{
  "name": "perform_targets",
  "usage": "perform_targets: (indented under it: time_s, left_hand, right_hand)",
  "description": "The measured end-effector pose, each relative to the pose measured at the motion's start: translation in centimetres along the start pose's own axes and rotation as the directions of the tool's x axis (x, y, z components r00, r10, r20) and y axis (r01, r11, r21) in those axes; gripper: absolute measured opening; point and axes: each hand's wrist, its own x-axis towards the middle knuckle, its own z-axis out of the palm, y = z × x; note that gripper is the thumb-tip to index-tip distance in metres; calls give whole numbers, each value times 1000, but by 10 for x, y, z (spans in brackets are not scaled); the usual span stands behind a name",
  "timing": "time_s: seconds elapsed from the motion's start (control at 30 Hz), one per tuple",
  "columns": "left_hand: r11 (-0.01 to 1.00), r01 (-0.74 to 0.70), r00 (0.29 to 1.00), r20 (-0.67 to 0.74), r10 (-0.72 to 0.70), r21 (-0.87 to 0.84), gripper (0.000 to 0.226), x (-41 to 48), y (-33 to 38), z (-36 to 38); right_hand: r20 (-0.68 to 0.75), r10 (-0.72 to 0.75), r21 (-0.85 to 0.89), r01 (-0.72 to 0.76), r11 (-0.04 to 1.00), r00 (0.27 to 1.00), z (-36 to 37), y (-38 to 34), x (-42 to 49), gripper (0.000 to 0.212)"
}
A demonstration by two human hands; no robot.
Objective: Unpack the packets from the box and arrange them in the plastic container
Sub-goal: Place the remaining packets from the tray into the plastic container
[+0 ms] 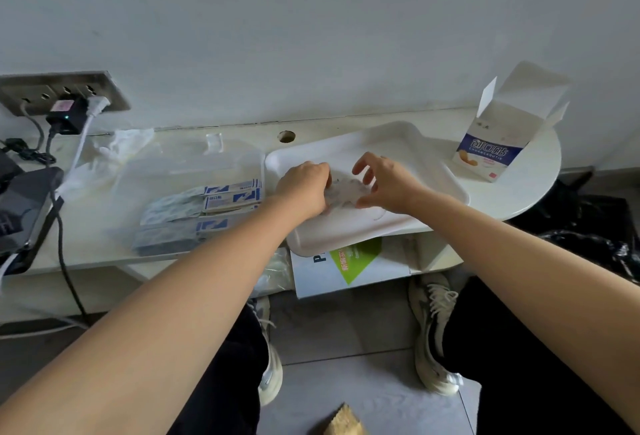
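Head view
Packets in hand: your left hand [304, 187] and right hand [388, 182] meet over the white tray [433, 171], with a small pale bundle of packets [343, 192] between them, low over the tray floor.
Left fingers: curled around the bundle's left end, gripping it.
Right fingers: thumb and lower fingers touch the bundle's right edge; the upper fingers are spread and lifted, so you cannot tell whether this hand truly grips.
Box [498, 144]: upright on the table's [533, 192] rounded right end, top flaps open, well apart from both hands.
Plastic container [180, 164]: clear, just left of the tray, touching its edge.
Arranged packets [221, 199]: blue-and-white rows lying inside the container's near half.
In the way: your left forearm crosses the container's near right corner.
Left end: plugs [69, 112] and cables at the wall socket.
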Motion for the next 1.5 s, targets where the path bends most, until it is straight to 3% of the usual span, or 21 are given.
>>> perform_targets:
  time_s: [0.13, 0.23, 0.3, 0.43, 0.5, 0.57, 0.63, 0.73, 0.87, 1.03, 1.13, 1.3, 1.5]
  left_hand:
    - [998, 36, 998, 45, -34, -60, 38, 2, 1, -2]
    - [994, 52, 997, 55, -47, -92, 35, 1, 2, -2]
    - [992, 61, 997, 64, -54, -114, 36, 0, 1, -2]
    - [987, 74, 995, 73, -64, -141, 37, -1, 0, -3]
    - [986, 76, 994, 84, -64, -147, 36, -1, 1, -4]
    - [985, 78, 994, 89, -65, -155, 35, -1, 1, -6]
    - [983, 90, 993, 91, -76, -162, 36, 0, 2, -6]
    - [980, 103, 991, 98, -87, -171, 37, 0, 1, -6]
    - [979, 92, 992, 101, -75, -181, 42, 0, 0, -5]
    - [982, 86, 991, 117, -66, -171, 44, -1, -1, -6]
    - [984, 75, 992, 116, -57, -161, 43, -1, -1, -8]
    - [987, 92, 995, 46, -86, -134, 38, 1, -10, -9]
    - [984, 137, 989, 67, -130, -116, 40, 2, -10, -7]
  right_hand:
    - [0, 3, 59, -3, 998, 1000, -12, 4, -2, 25]
    - [-24, 63, 7, -63, 998, 998, -13, 0, -1, 34]
    - [13, 126, -150, -123, 981, 992, -11, -2, -2, 41]
    - [76, 182, -143, -170, 975, 980, -8, 1, -2, 27]
    - [24, 136, -61, -135, 989, 990, -10, 3, -2, 23]
    - [-134, 15, 6, -15, 1000, 991, -12, 4, -2, 19]
    - [-230, -99, -21, 97, 995, 968, -12, 1, -1, 21]
    - [-154, -174, -134, 154, 979, 973, -4, -7, 1, 20]
    - [24, -135, -132, 137, 982, 991, 7, -8, 2, 12]
    - [-51, -226, -97, 220, 971, 973, 3, 0, 10, 15]
    - [-5, -266, -89, 264, 960, 964, 6, 2, 14, 34]
    - [39, -187, -145, 191, 971, 982, 7, -3, 16, 39]
    - [74, -98, -222, 112, 969, 992, 1, -6, 13, 28]
